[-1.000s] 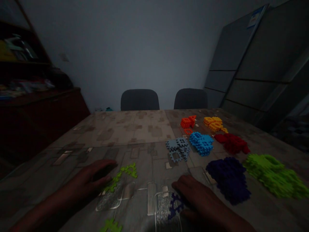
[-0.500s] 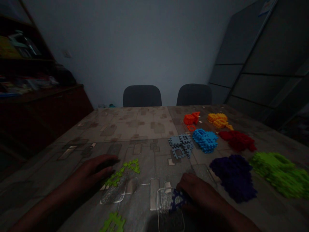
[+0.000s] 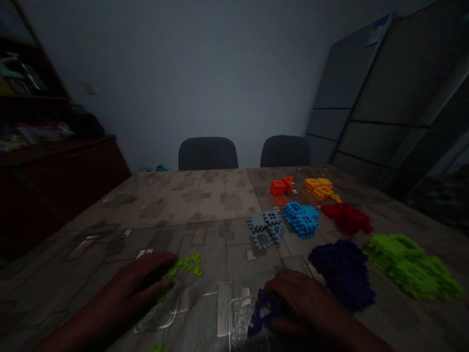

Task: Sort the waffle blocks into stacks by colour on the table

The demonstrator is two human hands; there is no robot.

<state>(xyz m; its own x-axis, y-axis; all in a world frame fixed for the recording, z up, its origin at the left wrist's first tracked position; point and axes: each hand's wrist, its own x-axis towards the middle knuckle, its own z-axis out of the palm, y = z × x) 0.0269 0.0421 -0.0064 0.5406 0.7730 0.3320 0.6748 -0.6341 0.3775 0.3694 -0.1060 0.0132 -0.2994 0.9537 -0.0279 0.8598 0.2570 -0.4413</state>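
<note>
My left hand [image 3: 146,276] is over the left side of the table, thumb and fingers apart, beside lime-green toothed interlocking pieces [image 3: 192,264]. It partly covers them, and I cannot tell whether it touches them. My right hand [image 3: 298,298] is closed around the edge of a dark purple toothed piece [image 3: 263,313] with an opening in its middle. Another green piece [image 3: 157,348] is cut off by the bottom of the view. Right of my right hand lies a pile of dark purple pieces [image 3: 344,274].
More toothed pieces lie sorted by colour: grey [image 3: 266,227], blue [image 3: 302,218], orange [image 3: 281,187], yellow [image 3: 320,188], red [image 3: 347,218] and lime green [image 3: 412,264]. Two dark chairs [image 3: 207,154] stand behind the patterned table [image 3: 220,195]. A cabinet is on the left.
The view has shifted, so most things sit lower and further left. My left hand covers more of the green pieces. The purple piece, still in my right hand, has tilted a little.
</note>
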